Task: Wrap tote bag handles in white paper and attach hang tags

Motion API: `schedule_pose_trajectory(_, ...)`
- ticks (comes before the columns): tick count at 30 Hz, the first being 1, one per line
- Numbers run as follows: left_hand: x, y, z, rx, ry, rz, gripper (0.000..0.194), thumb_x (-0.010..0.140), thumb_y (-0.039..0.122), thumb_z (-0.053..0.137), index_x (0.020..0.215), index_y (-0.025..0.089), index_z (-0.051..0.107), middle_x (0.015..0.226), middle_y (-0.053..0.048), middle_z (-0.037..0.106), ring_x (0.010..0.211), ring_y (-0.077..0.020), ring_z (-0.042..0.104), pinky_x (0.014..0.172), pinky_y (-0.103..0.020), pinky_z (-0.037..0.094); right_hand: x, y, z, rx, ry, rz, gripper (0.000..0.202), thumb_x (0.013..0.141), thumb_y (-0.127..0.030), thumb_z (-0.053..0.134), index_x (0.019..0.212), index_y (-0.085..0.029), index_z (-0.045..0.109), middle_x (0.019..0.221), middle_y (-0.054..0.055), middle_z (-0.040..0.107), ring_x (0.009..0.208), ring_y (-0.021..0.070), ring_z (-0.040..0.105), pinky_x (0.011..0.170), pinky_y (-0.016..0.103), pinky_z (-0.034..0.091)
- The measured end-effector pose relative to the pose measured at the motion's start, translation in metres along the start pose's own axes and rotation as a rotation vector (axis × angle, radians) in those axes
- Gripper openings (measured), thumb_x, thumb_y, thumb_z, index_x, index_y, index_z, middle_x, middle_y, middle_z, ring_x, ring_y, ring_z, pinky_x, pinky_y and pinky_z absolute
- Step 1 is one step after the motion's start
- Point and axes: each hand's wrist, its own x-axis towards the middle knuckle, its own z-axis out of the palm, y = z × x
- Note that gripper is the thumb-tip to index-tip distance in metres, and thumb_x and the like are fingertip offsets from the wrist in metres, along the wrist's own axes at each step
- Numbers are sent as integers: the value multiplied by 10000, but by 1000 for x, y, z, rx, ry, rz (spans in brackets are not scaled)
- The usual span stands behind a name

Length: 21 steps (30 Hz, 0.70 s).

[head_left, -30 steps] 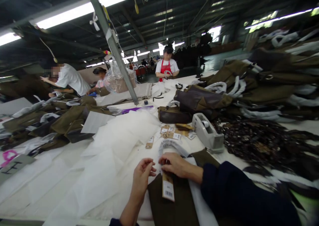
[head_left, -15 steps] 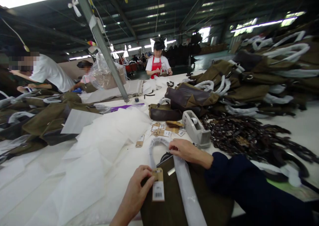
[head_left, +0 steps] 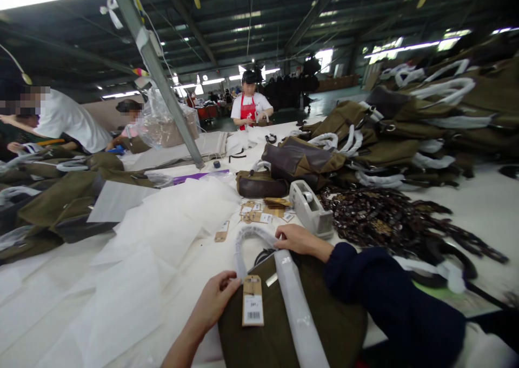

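An olive-green handbag [head_left: 259, 335] lies in front of me, its looped handle [head_left: 243, 238] wrapped in white paper. My right hand [head_left: 300, 241] pinches the handle at its right side, near the bag's top edge. At the handle's lower left end, my left hand [head_left: 217, 300] has its thumb and fingers closed; the exact grip is partly hidden. Beside those fingertips a brown price tag [head_left: 253, 300] with a white barcode label lies on the bag. A white wrapped strap [head_left: 302, 314] runs down the bag's front.
Thin white sheets [head_left: 130, 281] spread over the left. Behind the bag are loose tags [head_left: 255, 211] and a tape dispenser [head_left: 310, 208]. Dark brown straps [head_left: 377, 216] lie in a heap to the right. Bags [head_left: 405, 135] are piled behind them. A person in a red apron [head_left: 249, 108] stands opposite.
My left thumb has come off the price tag and moved to the handle's left end. The right hand keeps its place on the handle. The whole view has shifted slightly.
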Motion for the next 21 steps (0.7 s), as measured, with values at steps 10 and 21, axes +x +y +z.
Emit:
schedule_pose_trajectory(10,30,14,-1,-7,6,-7,313,669,397,735,721,193,503,488,101,461,471,-105,406,483,-220,248,-2,-13,-10,101,25,-79,130,784,-226,647,685,-147,618,647,-22,538,640,109,467,571,229,285)
schedule_pose_trajectory(21,12,56,-13,-165,-91,119,312,812,309,625,1081,153,649,1060,-67,728,948,-233,652,855,-326,482,-23,-32,-43,283,137,-216,192,860,-266,599,716,-162,529,679,-46,496,653,99,435,583,227,303)
